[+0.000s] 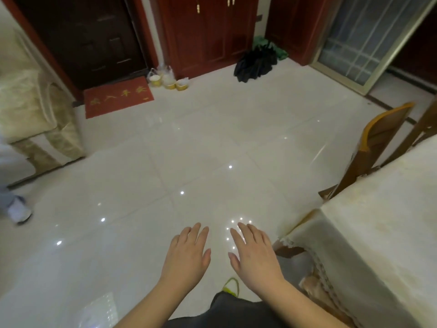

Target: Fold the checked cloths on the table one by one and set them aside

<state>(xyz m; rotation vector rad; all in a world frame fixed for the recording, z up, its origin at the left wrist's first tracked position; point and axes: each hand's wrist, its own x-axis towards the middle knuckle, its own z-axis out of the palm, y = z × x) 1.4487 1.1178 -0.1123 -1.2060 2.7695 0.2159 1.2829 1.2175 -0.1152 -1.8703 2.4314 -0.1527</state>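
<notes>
Apparently both hands [222,254] hover empty.

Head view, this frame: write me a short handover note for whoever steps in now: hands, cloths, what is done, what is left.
Left hand: open, palm down, holding nothing, over the tiled floor.
Right hand: open, palm down, holding nothing, beside the left.
Checked cloths: none in view. The table with its pale covering stands at the right edge; only part of it shows.
Done: no folded cloth can be seen, so progress cannot be told.
Left: turn to the table, find the cloths, fold them one by one and set them aside.
</notes>
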